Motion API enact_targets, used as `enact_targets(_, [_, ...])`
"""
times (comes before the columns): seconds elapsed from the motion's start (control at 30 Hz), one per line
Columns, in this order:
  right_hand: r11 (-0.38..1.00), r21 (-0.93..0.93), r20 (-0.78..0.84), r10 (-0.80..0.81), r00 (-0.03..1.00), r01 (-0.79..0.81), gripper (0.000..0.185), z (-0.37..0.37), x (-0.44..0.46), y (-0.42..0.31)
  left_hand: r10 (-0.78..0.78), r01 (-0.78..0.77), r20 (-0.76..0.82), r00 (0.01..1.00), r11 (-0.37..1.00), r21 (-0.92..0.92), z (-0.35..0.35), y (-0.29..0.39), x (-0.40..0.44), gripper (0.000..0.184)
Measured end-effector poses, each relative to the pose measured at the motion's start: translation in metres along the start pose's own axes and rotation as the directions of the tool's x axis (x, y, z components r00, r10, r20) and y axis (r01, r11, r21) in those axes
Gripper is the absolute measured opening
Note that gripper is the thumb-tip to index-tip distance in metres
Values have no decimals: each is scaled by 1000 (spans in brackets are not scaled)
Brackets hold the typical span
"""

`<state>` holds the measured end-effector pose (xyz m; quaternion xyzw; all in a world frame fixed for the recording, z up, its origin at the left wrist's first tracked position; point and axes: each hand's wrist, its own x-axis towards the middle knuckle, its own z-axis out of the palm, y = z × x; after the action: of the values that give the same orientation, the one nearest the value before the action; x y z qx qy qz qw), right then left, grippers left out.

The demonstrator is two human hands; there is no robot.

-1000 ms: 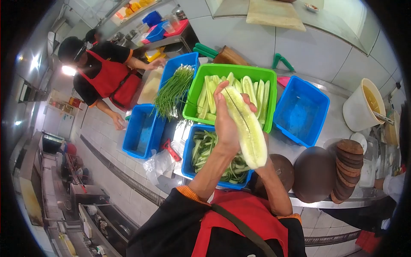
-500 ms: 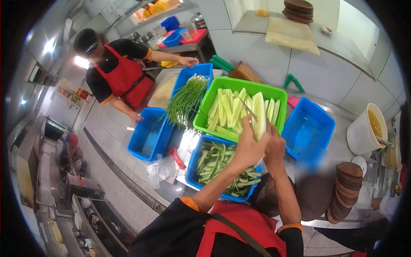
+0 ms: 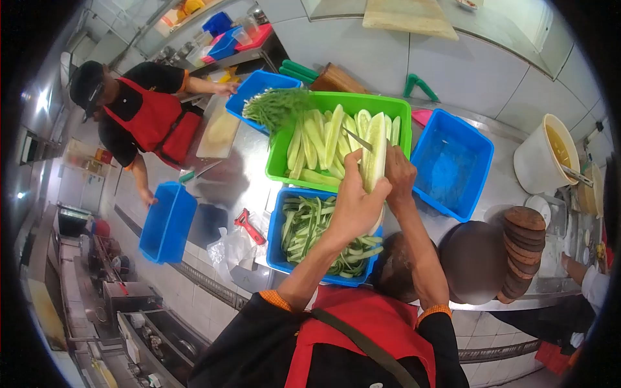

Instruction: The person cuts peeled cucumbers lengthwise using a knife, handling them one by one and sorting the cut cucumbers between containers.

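Note:
My left hand [image 3: 357, 205] grips a peeled cucumber [image 3: 375, 169], cut lengthwise with its seedy face showing, above the front of a green tub [image 3: 277, 161]. A knife [image 3: 358, 140] crosses the cucumber, its tip pointing left. My right hand [image 3: 400, 173] is closed at the cucumber's right side, where the blade leads; the handle is hidden. Long peeled cucumber pieces [image 3: 314, 139] fill the green tub. Under my left forearm, a blue tub [image 3: 275, 249] holds green cucumber peelings [image 3: 307, 226].
A co-worker [image 3: 152, 123] at left holds a tilted blue tub [image 3: 169, 223] and touches another with spring onions [image 3: 275, 107]. A red peeler [image 3: 249, 226] lies beside a plastic bag. To the right are a blue tub [image 3: 453, 161], white bucket [image 3: 530, 161] and stacked brown discs [image 3: 522, 252].
The co-worker has pulled one blue tub leftward off the table, and the spring onions have moved back and left. My hands still hold the cucumber with the knife at it. My view has shifted slightly.

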<state>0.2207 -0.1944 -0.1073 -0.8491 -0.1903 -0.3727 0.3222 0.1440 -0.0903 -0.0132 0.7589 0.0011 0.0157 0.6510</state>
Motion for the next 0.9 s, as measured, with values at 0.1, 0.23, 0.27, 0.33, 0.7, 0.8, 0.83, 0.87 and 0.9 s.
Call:
enact_targets(0.1, [997,35,-107,-65,992,69,45,2,2,10,111,-111,8,994,993,49,8,-3,-3,58])
enact_targets(0.23, [990,51,-206,-119,971,132,41,4,1,26,65,-67,61,996,997,40,11,19,-12,60])
enact_targets(0.27, [990,45,-227,-122,966,135,40,4,2,30,69,-71,60,996,997,40,12,18,-14,60])
enact_targets(0.33, [989,43,-250,-129,960,144,41,1,4,31,140,-142,24,990,987,75,15,14,-18,61])
enact_targets(0.7, [980,-21,-371,-192,908,199,40,-9,26,48,86,-87,129,988,996,4,32,-5,-27,62])
enact_targets(0.8, [999,38,-229,10,973,-2,42,-17,26,47,75,-85,171,982,995,52,32,-6,-31,63])
enact_targets(0.83, [999,52,-215,10,976,1,36,-12,23,58,84,-94,128,988,993,75,28,-9,-27,63])
enact_targets(0.87, [999,50,-225,1,974,11,36,-12,21,62,97,-105,80,992,989,101,25,-13,-21,63])
enact_targets(0.9, [993,44,-91,113,989,-109,32,-13,16,62,130,-130,9,991,979,157,23,-23,-14,64])
